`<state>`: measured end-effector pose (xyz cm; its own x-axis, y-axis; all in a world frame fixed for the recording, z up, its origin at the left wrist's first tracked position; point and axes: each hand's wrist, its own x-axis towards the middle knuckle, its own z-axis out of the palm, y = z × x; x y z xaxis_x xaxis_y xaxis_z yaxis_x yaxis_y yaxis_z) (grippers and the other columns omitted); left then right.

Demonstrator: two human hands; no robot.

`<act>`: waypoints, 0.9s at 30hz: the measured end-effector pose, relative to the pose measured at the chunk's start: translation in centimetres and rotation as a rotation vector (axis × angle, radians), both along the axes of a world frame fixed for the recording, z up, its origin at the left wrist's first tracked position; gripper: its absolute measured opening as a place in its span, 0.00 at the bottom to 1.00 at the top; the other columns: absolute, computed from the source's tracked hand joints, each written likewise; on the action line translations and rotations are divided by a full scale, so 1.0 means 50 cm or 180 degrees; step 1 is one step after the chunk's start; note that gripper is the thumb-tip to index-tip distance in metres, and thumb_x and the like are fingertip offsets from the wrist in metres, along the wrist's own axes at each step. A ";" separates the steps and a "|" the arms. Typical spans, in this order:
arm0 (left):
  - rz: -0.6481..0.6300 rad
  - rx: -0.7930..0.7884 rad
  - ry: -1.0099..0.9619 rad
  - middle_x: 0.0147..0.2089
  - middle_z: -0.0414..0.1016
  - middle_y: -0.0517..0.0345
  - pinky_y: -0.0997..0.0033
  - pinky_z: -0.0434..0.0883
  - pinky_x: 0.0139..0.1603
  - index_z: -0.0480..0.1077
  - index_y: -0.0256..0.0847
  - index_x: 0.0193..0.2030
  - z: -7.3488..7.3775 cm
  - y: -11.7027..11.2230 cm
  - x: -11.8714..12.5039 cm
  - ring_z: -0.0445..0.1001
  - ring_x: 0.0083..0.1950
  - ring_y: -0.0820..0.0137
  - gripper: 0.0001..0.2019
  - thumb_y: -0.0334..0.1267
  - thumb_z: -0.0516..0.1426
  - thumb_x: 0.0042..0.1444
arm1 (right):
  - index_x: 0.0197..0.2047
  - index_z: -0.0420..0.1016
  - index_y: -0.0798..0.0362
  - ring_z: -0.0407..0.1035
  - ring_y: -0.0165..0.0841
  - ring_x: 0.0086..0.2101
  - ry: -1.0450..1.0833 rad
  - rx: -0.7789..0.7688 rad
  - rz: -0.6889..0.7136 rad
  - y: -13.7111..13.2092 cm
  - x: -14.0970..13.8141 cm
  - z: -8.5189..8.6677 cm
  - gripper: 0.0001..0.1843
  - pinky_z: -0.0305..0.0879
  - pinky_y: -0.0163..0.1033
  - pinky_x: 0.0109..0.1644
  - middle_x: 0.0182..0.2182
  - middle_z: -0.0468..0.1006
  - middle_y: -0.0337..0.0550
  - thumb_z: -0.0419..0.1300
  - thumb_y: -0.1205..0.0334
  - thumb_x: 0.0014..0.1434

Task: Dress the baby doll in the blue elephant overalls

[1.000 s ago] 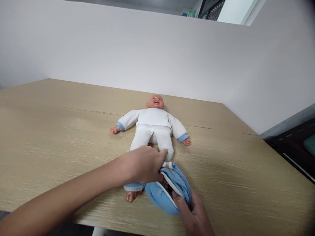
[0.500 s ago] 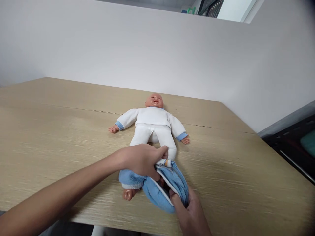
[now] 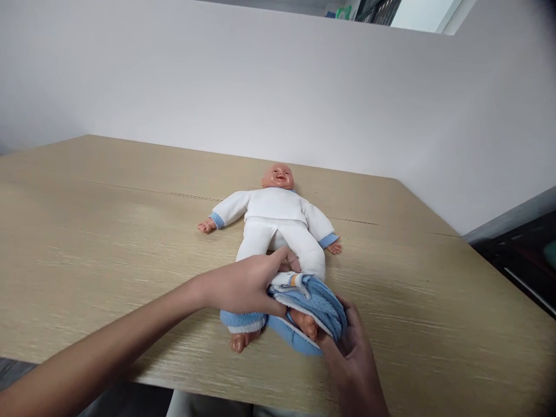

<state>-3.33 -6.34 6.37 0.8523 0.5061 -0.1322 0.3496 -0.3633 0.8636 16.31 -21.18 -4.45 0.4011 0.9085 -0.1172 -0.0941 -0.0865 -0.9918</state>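
Observation:
A baby doll (image 3: 277, 205) in a white top with blue cuffs lies on its back, feet toward me. Blue fleecy trousers (image 3: 317, 298) are bunched around its lower legs. One doll foot (image 3: 242, 340) sticks out of a trouser leg on the left; the other foot (image 3: 306, 324) shows inside the opened cloth on the right. My left hand (image 3: 256, 284) is closed on the trousers' white-edged rim, fingers beside the doll's leg. My right hand (image 3: 350, 347) grips the blue cloth from the right, its thumb by the doll's toes.
The doll lies on a wooden table (image 3: 130, 249) with a seam across it. A pale wall (image 3: 260, 81) rises behind the table. At the right edge stands a dark object (image 3: 516, 249). My lap shows below the front edge.
The doll's right-side foot now shows through the cloth opening, where it was mostly hidden. Both hands have shifted slightly, still on the trousers. The view has moved a little.

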 end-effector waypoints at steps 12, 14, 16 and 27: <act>0.0484 0.1164 -0.0413 0.52 0.77 0.54 0.61 0.71 0.50 0.71 0.43 0.56 -0.053 -0.016 -0.007 0.77 0.52 0.58 0.20 0.44 0.68 0.61 | 0.52 0.76 0.46 0.80 0.35 0.40 -0.1590 0.0399 0.0591 0.072 0.057 0.057 0.22 0.75 0.34 0.43 0.41 0.84 0.36 0.67 0.66 0.53; 0.0425 0.1163 -0.0414 0.50 0.77 0.55 0.62 0.70 0.50 0.73 0.43 0.54 -0.055 -0.011 -0.012 0.76 0.52 0.59 0.18 0.44 0.69 0.62 | 0.47 0.77 0.47 0.77 0.33 0.34 -0.1933 0.0421 0.0783 0.080 0.067 0.071 0.17 0.72 0.34 0.38 0.35 0.83 0.34 0.66 0.65 0.53; 0.0346 0.1107 -0.0440 0.51 0.77 0.55 0.63 0.70 0.51 0.74 0.43 0.54 -0.051 -0.003 -0.017 0.76 0.53 0.60 0.18 0.43 0.70 0.62 | 0.44 0.77 0.48 0.74 0.33 0.31 -0.2205 0.0540 0.0999 0.090 0.079 0.088 0.14 0.69 0.35 0.36 0.31 0.80 0.32 0.65 0.67 0.53; -0.0036 0.1050 -0.0239 0.54 0.77 0.56 0.61 0.65 0.63 0.76 0.46 0.57 -0.028 0.030 -0.054 0.71 0.58 0.58 0.22 0.48 0.72 0.60 | 0.53 0.85 0.47 0.77 0.41 0.40 -0.2266 0.0547 0.2643 0.161 0.174 0.148 0.21 0.74 0.39 0.43 0.42 0.85 0.41 0.76 0.51 0.59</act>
<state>-6.05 -4.85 4.98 0.8592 0.5016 0.1007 0.2838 -0.6310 0.7220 25.00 -13.12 2.95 -0.4150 0.9084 0.0515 0.5261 0.2858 -0.8010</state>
